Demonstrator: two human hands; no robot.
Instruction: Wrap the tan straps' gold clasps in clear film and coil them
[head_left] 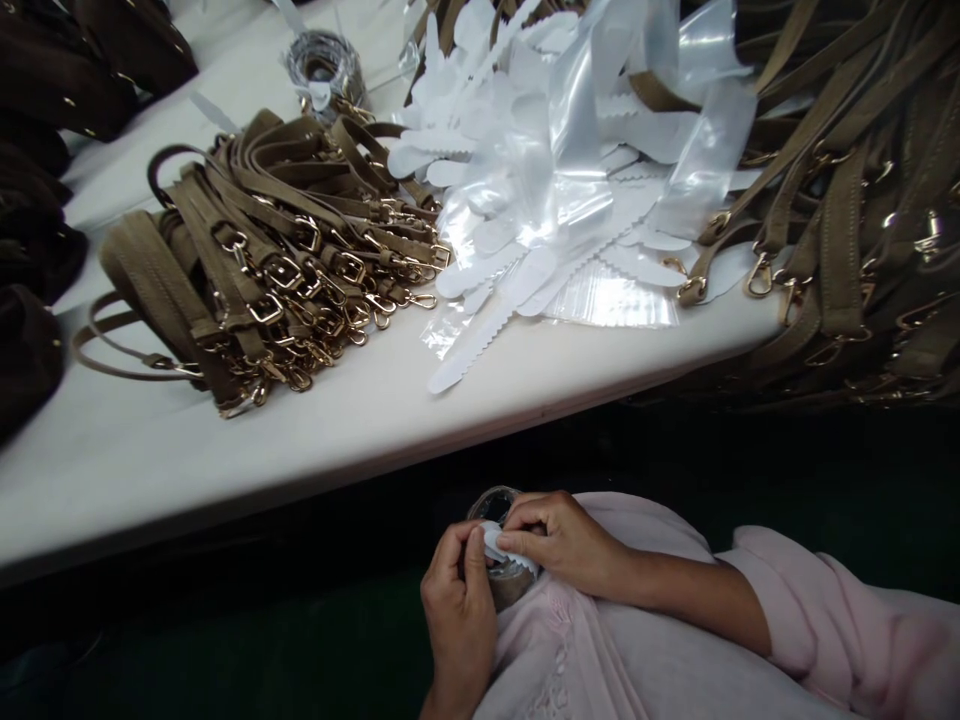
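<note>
The left hand (461,595) and the right hand (566,545) were close together in front of the person's body, just below the edge of the table (375,440). Both hands had their fingers and thumbs pinched on a small white strip (492,540) with a bumpy edge. The strip was between the two hands, at a brown roll (512,590) with shiny clear wrap on it. The hands hid part of the roll, so I could not tell how far around it the strip went. The person wore a pale pink top (637,640). Up on the white table lay a heap of brown straps (262,230) with gold clips and buckles. Behind that heap sat another wrapped roll (349,75). Beside the heap was a messy pile of white strips (487,310), with clear plastic bags (581,150) lying on and among them. More brown straps (840,230) were at the right side, and some hung over the table's edge. Dark brown things (112,60) lay at the far left.
</note>
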